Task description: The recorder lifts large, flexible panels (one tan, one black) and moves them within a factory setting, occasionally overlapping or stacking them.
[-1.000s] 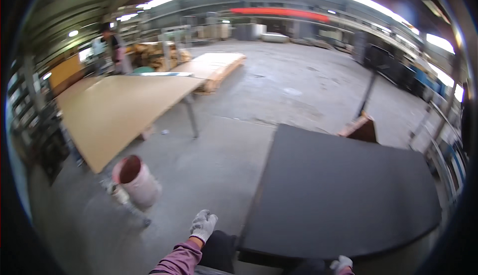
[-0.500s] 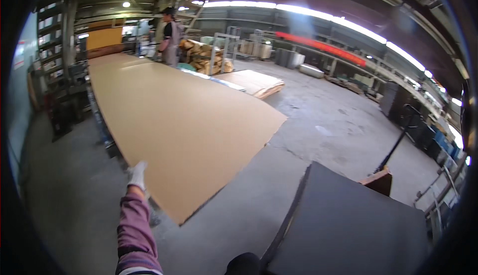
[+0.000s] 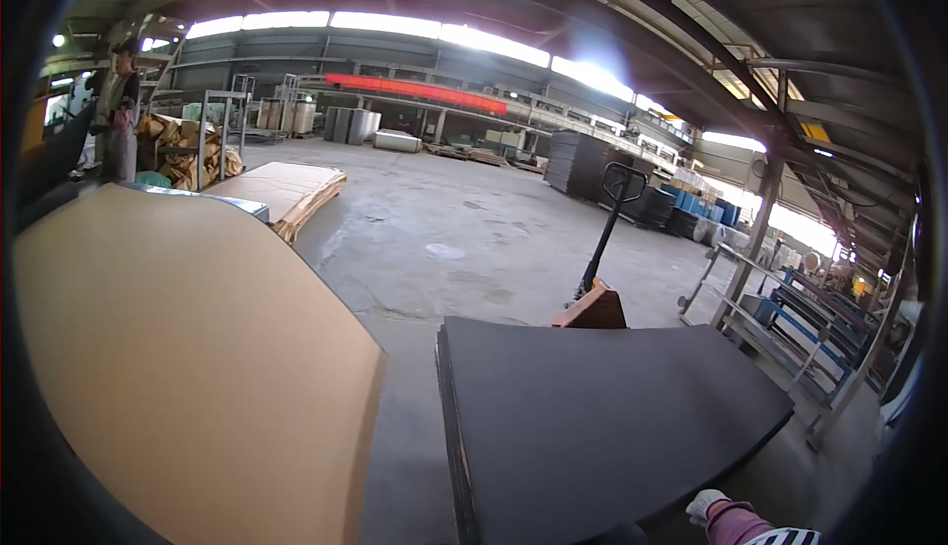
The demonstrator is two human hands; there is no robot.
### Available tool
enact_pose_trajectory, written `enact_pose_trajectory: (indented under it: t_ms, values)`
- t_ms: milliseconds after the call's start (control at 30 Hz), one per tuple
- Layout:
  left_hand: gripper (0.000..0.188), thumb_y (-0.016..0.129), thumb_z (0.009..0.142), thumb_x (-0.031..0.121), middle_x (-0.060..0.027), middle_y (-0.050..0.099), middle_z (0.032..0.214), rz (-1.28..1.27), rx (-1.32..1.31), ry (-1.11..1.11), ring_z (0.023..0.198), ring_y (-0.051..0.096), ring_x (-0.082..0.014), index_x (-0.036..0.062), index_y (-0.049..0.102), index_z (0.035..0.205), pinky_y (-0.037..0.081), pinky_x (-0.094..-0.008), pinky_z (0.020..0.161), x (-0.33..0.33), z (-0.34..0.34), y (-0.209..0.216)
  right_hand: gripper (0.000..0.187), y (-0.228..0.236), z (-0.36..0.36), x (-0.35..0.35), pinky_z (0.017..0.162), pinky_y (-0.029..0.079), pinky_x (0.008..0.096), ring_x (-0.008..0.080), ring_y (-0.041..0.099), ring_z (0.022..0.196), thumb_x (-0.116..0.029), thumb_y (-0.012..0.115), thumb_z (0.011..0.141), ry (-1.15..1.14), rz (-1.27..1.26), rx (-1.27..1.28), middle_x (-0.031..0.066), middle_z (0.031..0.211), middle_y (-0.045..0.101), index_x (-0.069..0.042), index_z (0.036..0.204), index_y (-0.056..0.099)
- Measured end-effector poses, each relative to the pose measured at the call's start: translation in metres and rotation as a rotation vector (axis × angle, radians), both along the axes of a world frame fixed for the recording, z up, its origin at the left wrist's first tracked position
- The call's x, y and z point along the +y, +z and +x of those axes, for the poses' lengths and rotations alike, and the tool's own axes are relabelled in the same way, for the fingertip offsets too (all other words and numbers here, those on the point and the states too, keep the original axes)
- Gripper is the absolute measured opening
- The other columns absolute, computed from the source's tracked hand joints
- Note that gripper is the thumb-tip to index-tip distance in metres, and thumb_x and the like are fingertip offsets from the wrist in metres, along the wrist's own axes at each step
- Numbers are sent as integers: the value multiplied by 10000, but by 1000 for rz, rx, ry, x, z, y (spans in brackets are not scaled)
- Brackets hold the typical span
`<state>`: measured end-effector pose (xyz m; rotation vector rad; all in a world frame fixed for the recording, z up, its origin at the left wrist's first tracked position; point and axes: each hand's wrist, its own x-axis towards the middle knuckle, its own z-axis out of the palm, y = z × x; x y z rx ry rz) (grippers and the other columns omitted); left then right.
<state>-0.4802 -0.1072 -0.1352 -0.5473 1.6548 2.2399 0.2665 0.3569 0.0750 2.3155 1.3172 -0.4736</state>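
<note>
resting at the near edge of the stack of dark boards (image 3: 612, 417), the gloved right hand (image 3: 713, 507) is seen only in part, so whether its grip is closed cannot be told; the left hand is out of view. the boards are judged stiff, heavy and matte, best taken at an edge. a smooth tan sheet (image 3: 188, 348) lies beside them.
</note>
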Motion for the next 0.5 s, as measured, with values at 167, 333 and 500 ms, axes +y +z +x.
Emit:
enact_pose_trajectory:
  t_ms: [167, 333, 500]
  values:
    - [462, 572, 925, 302, -124, 561, 1153, -97, -18, 9, 1019, 550, -245, -26, 510, 1244, 478, -374, 866, -19, 11, 5, 248, 4, -21, 20, 688, 526, 397, 281, 676, 759, -282, 588, 811, 472, -71, -69, 104, 844, 708, -88, 890, 721]
    - [485, 573, 928, 295, -135, 541, 1205, -186, 43, 48, 1065, 531, -252, -30, 484, 1277, 470, -369, 885, -36, 32, 53, 279, 10, -36, 42, 660, 532, 384, 256, 680, 713, -307, 562, 846, 197, -23, 134, 89, 773, 703, -79, 867, 720]
    - [511, 575, 932, 288, -146, 521, 1256, -211, 250, 47, 1111, 513, -260, -33, 458, 1311, 462, -363, 904, -33, 78, 171, 264, -39, -13, 59, 613, 524, 352, 211, 671, 662, -283, 561, 857, 301, 2, 214, 74, 717, 689, -69, 857, 715]
